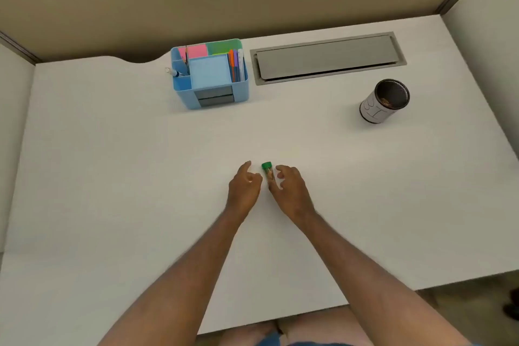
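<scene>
Both hands are hovering low over the white desk top (112, 177), and the small green-capped tube with the brown patterned body (267, 171) is sitting right between them, its cap pointing towards 12 o'clock. The left hand (243, 187) is waiting just beside the tube at its 8 o'clock, fingers loosely curved and gripping nothing. The right hand (290, 189) is sitting at the tube's 4 o'clock, fingers spread and relaxed; its thumb is reaching the tube's lower end, though whether it is touching I cannot tell. Well apart at 11 o'clock from the tube, the light blue plastic desk organiser (210, 78) is holding sticky notes and pens. At 1 o'clock the grey metal cable hatch (328, 57) is lying flush, and at 2 o'clock the black mesh cup with a white paper wrap (384, 101) is standing upright.
</scene>
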Motion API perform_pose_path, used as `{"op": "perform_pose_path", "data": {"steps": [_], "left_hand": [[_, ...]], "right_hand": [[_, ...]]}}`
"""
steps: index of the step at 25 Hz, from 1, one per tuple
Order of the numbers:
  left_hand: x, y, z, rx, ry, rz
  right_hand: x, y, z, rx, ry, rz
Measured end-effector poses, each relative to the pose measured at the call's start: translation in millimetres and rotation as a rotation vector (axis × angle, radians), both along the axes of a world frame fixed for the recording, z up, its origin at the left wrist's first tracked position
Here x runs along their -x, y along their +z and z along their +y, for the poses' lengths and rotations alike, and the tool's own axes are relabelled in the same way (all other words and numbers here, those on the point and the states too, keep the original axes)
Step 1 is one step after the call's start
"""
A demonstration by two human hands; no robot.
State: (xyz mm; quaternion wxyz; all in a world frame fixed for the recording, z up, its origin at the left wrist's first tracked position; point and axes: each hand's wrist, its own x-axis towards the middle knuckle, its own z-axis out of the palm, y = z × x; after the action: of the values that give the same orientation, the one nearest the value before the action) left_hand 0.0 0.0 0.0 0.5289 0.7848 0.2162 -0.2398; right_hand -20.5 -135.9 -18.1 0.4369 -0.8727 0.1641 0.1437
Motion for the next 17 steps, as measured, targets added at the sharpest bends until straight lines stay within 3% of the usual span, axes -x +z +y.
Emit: {"op": "perform_pose_path", "data": {"steps": [7, 13, 17], "left_hand": [[-6, -7, 0, 0.276, 0.110, 0.109], [-11, -4, 2, 0.343, 0.188, 0.126], [-22, 7, 4, 0.353, 0.071, 0.046]], "right_hand": [[-8, -5, 7, -0.053, -0.016, 0.018], [-11, -1, 1, -0.111, -0.072, 0.026], [-9, 13, -11, -0.122, -0.078, -0.023]]}}
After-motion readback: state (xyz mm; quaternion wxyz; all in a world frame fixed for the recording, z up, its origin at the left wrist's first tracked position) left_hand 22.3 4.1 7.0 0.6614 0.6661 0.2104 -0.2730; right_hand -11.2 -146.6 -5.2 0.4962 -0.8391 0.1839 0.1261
